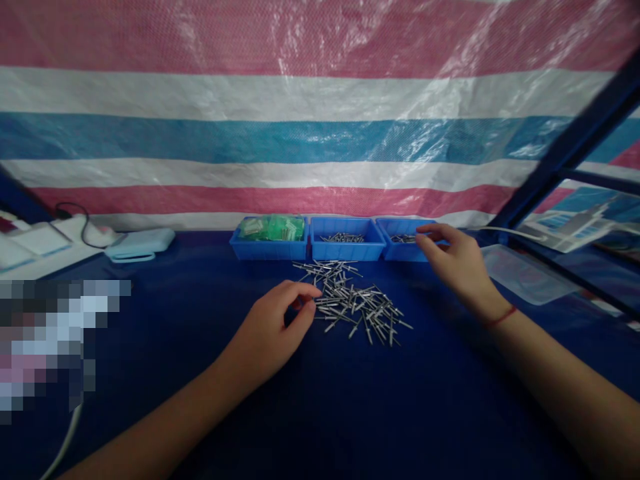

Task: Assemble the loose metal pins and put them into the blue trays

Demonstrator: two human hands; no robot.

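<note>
Blue tabletop [340, 413], hands [275, 320] near rivets [376, 312]

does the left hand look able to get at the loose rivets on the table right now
Most likely yes: the left hand is right at the left edge of the loose rivets, with nothing visible between. The right hand is over by the right-hand blue bin, clear of them.
</note>
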